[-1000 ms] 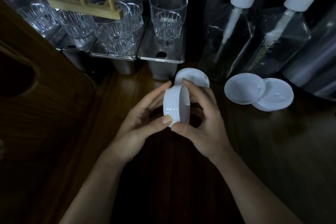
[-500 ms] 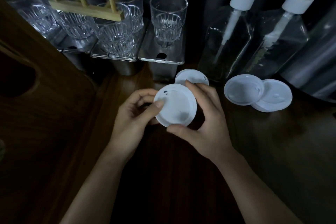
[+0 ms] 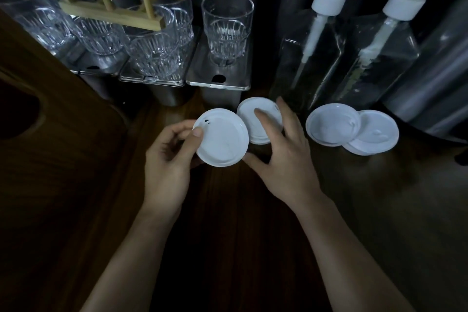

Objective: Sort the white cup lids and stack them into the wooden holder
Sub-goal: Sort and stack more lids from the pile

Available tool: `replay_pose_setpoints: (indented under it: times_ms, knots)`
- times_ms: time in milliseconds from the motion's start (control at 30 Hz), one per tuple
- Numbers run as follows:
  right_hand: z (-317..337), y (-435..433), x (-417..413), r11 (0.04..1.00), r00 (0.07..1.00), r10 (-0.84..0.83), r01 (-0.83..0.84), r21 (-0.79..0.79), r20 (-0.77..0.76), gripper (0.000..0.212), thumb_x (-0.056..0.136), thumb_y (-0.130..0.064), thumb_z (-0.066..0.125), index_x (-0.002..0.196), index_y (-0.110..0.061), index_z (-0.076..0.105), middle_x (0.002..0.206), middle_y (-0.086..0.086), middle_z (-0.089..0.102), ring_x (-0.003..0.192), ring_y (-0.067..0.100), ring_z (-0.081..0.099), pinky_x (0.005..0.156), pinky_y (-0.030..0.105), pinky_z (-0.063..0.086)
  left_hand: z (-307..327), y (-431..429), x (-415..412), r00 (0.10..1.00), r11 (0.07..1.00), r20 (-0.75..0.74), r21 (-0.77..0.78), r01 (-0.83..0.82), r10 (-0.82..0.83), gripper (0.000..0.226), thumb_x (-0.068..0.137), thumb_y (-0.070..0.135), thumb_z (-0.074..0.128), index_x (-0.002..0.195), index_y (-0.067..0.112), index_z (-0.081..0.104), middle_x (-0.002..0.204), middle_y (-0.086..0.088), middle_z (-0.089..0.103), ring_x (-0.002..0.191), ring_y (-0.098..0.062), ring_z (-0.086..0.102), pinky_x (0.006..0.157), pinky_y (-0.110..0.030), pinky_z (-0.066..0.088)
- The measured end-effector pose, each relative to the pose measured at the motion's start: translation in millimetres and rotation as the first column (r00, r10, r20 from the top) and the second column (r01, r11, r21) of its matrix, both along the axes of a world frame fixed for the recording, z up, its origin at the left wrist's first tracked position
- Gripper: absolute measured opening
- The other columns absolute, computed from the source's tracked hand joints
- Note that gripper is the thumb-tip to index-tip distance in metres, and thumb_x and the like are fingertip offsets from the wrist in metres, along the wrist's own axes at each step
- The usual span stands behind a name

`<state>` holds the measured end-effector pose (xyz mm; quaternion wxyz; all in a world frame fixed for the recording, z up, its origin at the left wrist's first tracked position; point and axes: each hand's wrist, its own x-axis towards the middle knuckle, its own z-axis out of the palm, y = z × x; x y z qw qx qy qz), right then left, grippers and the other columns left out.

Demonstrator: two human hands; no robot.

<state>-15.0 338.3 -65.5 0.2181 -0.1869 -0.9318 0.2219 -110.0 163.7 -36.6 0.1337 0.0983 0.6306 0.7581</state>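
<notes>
My left hand [image 3: 169, 159] grips a white cup lid [image 3: 224, 138] by its left edge, its flat face turned up toward me. My right hand [image 3: 283, 159] is spread open over a second white lid [image 3: 249, 115] lying on the dark wooden table, fingertips resting on it and the thumb close to the held lid's edge. Two more white lids lie overlapping to the right: one upturned [image 3: 331, 124], one behind it [image 3: 374, 134]. The wooden holder [image 3: 111, 11], a light frame of thin dowels, stands at the top left above the glasses.
Several clear ribbed glasses [image 3: 226, 25] stand on steel container lids [image 3: 217, 81] at the back. Two clear pump bottles [image 3: 309, 58] and a steel vessel [image 3: 435, 71] stand at the back right. A dark wooden board with a cut-out [image 3: 38, 134] fills the left.
The held lid has turned from edge-on to face up and shifted left in my left hand. My right hand has let go of it and reached onto the lid lying behind.
</notes>
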Motion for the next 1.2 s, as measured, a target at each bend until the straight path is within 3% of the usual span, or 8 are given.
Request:
replay_pose_setpoints:
  times_ms: [267, 433, 567, 767, 900, 1000, 1200]
  knots:
    - [1.0, 1.8, -3.7, 0.983, 0.965, -0.163, 0.141, -0.120, -0.206, 0.061, 0.076, -0.033, 0.091, 0.125, -0.020, 0.056, 0.147, 0.003, 0.049, 0.135, 0.024, 0.043, 0.109, 0.056, 0.039, 1.0, -0.1, -0.7, 1.000, 1.000, 0.011, -0.007, -0.011, 0.011, 0.008, 0.100, 0.014, 0.064, 0.103, 0.016, 0.071, 0.090, 0.013, 0.077, 0.095, -0.003, 0.073, 0.071, -0.020, 0.058]
    - [10.5, -0.6, 4.5, 0.954, 0.893, -0.186, 0.064, -0.293, -0.409, 0.079, 0.075, -0.033, 0.092, 0.139, -0.013, 0.051, 0.143, 0.006, 0.049, 0.135, 0.016, 0.046, 0.109, 0.045, 0.044, 1.3, 0.3, -0.8, 1.000, 1.000, 0.007, -0.022, -0.012, 0.012, 0.009, 0.101, 0.013, 0.064, 0.106, 0.014, 0.071, 0.089, 0.013, 0.075, 0.094, -0.003, 0.073, 0.071, -0.020, 0.058]
    - [13.5, -5.4, 7.5, 0.942, 0.881, -0.084, -0.082, -0.326, -0.466, 0.100, 0.074, -0.044, 0.089, 0.155, -0.016, 0.038, 0.145, 0.009, 0.042, 0.137, 0.025, 0.046, 0.105, 0.052, 0.052, 0.1, -0.5, -0.8, 1.000, 0.999, -0.010, -0.034, 0.005, -0.006, 0.013, 0.100, 0.015, 0.065, 0.112, 0.013, 0.071, 0.097, 0.008, 0.077, 0.100, -0.008, 0.074, 0.071, -0.019, 0.058]
    - [22.1, -23.3, 8.8, 0.891, 0.837, 0.057, -0.288, -0.351, -0.544, 0.090, 0.076, -0.037, 0.085, 0.149, -0.013, 0.038, 0.141, 0.015, 0.042, 0.133, 0.029, 0.052, 0.099, 0.046, 0.056, -0.6, -0.8, -0.2, 0.997, 0.997, -0.063, -0.070, 0.039, -0.044, 0.021, 0.100, 0.014, 0.066, 0.119, 0.017, 0.073, 0.109, 0.005, 0.079, 0.106, -0.009, 0.073, 0.083, -0.021, 0.058]
    - [23.4, -27.8, 8.7, 0.841, 0.829, 0.132, -0.384, -0.381, -0.543, 0.079, 0.076, -0.033, 0.085, 0.139, -0.015, 0.040, 0.140, 0.008, 0.051, 0.131, 0.025, 0.057, 0.101, 0.037, 0.052, 1.9, -2.7, -0.4, 0.997, 0.998, -0.047, -0.014, 0.059, -0.060, 0.033, 0.096, 0.021, 0.067, 0.128, 0.012, 0.071, 0.118, 0.002, 0.077, 0.114, -0.013, 0.072, 0.084, -0.021, 0.058]
    - [19.7, -28.0, 7.1, 0.835, 0.862, 0.153, -0.374, -0.403, -0.483, 0.079, 0.077, -0.029, 0.087, 0.139, -0.011, 0.041, 0.142, -0.002, 0.052, 0.133, 0.022, 0.056, 0.106, 0.041, 0.051, 4.1, -3.7, 0.0, 0.997, 0.996, -0.030, 0.036, 0.076, -0.075, 0.048, 0.089, 0.030, 0.066, 0.134, 0.013, 0.067, 0.114, 0.008, 0.078, 0.114, -0.010, 0.072, 0.083, -0.018, 0.057]
    - [16.0, -25.6, 6.9, 0.834, 0.883, 0.167, -0.364, -0.414, -0.439, 0.081, 0.075, -0.016, 0.087, 0.141, -0.005, 0.041, 0.144, 0.000, 0.049, 0.136, 0.023, 0.052, 0.104, 0.046, 0.052, 3.2, -3.4, 0.1, 0.987, 0.988, -0.066, 0.048, 0.147, -0.144, 0.047, 0.091, 0.025, 0.062, 0.137, 0.013, 0.063, 0.117, 0.013, 0.077, 0.116, -0.008, 0.071, 0.084, -0.024, 0.060]
